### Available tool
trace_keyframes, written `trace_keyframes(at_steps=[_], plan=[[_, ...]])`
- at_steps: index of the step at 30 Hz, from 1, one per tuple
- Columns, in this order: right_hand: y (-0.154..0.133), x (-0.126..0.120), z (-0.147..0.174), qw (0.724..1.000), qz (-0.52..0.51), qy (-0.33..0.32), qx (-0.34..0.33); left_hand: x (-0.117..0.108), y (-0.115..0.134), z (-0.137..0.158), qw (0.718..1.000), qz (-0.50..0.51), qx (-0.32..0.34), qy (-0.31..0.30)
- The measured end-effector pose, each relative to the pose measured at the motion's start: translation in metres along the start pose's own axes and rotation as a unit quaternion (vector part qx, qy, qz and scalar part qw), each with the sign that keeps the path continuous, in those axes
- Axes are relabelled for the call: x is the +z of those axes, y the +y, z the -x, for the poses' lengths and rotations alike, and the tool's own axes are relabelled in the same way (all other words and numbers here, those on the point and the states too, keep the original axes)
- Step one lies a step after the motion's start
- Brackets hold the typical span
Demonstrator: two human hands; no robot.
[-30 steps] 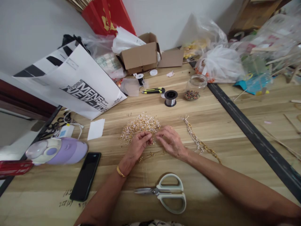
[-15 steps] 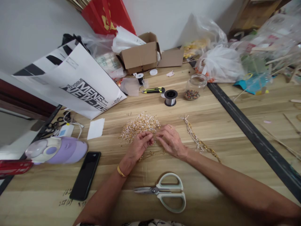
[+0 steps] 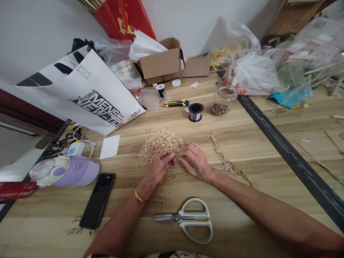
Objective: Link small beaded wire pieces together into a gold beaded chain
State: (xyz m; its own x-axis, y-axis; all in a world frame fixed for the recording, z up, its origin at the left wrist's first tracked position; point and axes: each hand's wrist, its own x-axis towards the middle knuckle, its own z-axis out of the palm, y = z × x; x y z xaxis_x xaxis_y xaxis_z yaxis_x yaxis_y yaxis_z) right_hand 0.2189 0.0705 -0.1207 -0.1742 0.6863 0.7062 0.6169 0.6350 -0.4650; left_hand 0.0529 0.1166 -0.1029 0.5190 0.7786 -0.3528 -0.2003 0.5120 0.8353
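My left hand (image 3: 162, 163) is closed in a pinch at the near edge of a heap of small gold and clear beads or links (image 3: 160, 143). Close on its right, my right hand (image 3: 195, 161) has thumb and fingertips drawn together. What sits between the fingertips is too small to make out. Beneath both hands lies a thin gold strand (image 3: 174, 176), partly hidden by them. Fine, pale threads hang toward the table below my left hand. Scissors with white handles (image 3: 195, 219) lie nearer to me, blades pointing left.
Right of the hands lies a gold and clear chain (image 3: 228, 161). Behind are a wire spool (image 3: 195, 112), a yellow-black utility knife (image 3: 176, 103) and a glass jar of beads (image 3: 223, 100). On the left are a phone (image 3: 98, 200), a purple bottle (image 3: 72, 171) and a white paper bag (image 3: 88, 89).
Both hands stay almost in the same place, fingertips still close together. The whole view has shifted very slightly; nothing else visibly differs.
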Motion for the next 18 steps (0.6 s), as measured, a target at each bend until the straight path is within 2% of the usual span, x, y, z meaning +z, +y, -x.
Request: trace_keyframes(at_steps=[18], plan=[[-0.0001,-0.0003,0.0001,1.000,0.006,-0.005,-0.002,0.0024,0.0001,0.0005,1.000,-0.003,-0.002,0.003]])
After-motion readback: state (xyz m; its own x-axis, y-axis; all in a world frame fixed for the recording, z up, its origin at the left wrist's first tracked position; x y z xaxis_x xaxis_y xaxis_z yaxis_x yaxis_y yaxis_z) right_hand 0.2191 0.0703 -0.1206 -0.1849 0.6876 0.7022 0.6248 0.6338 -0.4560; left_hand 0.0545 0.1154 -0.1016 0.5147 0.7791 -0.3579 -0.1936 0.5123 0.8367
